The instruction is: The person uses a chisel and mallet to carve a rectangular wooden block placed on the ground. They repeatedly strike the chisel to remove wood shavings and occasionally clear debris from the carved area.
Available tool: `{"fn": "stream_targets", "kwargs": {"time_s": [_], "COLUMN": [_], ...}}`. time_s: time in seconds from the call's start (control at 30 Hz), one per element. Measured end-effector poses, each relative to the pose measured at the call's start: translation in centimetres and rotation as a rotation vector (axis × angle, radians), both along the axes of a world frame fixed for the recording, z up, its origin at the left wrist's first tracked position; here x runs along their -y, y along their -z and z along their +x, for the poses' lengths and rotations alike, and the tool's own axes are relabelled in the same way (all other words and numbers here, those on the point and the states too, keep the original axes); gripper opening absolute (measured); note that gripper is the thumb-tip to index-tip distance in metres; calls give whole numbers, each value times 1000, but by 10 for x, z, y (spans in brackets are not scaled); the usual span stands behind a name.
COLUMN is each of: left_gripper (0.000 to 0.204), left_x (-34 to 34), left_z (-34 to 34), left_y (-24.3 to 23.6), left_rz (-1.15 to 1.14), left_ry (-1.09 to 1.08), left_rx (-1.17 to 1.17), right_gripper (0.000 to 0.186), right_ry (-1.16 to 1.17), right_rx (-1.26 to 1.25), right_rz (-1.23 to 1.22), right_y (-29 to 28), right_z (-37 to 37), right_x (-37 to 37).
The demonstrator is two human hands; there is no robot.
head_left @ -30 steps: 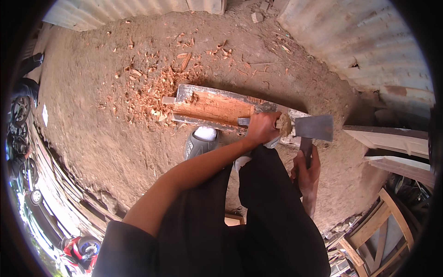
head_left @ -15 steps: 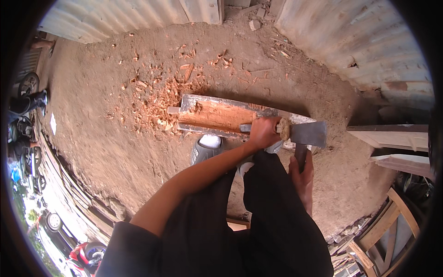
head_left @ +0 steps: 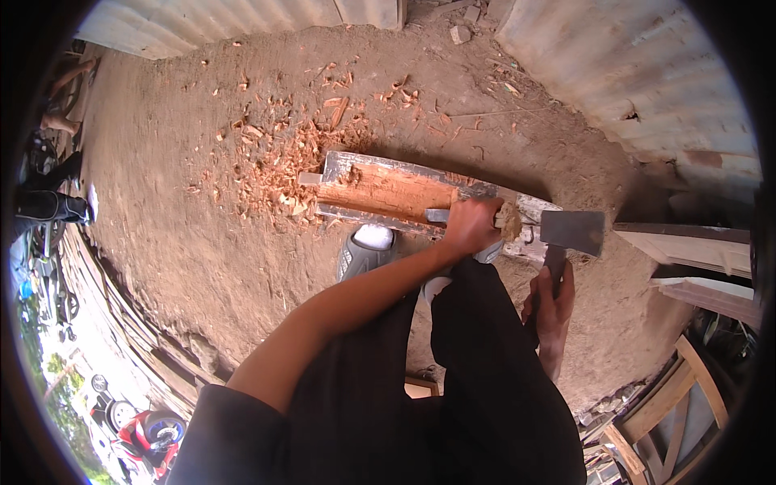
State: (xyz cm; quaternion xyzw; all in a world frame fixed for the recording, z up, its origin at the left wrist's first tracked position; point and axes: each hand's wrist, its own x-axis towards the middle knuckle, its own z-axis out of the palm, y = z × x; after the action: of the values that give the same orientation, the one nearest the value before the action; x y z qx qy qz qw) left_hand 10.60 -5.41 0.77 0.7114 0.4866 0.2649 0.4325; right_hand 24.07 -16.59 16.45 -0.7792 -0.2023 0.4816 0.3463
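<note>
Left hand (head_left: 469, 228) steadies plank (head_left: 388, 194); right hand (head_left: 551, 303) apparently grips hatchet (head_left: 570, 234).

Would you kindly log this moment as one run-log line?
left hand: grips chisel on wooden beam | right hand: grips hatchet beside beam end | ground: wood chips | shoe near beam

Looks steeply down from head height, fisheye-bent, onto the hewn wooden beam (head_left: 388, 194) lying mid-frame on dirt ground, near enough for forearms and legs to fill everything below the beam.
</note>
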Motion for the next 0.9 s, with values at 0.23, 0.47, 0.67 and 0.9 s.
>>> {"fn": "stream_targets", "kwargs": {"time_s": [0.23,0.47,0.67,0.9], "left_gripper": [21,24,26,27], "left_x": [-3,-4,-5,-6], "left_z": [-5,-2,-3,-7], "left_y": [-3,4,6,5], "left_rz": [22,22,-6,4], "left_ry": [10,-5,14,6], "left_rx": [-29,18,-25,-60], "right_gripper": [27,31,23,35], "right_ry": [-137,-17,45,-136], "right_rx": [-45,30,20,-63], "right_rz": [-59,31,57,-18], "right_y": [2,14,-3,3], "right_z": [5,-24,-15,1], "right_x": [-6,0,-13,-15]}}
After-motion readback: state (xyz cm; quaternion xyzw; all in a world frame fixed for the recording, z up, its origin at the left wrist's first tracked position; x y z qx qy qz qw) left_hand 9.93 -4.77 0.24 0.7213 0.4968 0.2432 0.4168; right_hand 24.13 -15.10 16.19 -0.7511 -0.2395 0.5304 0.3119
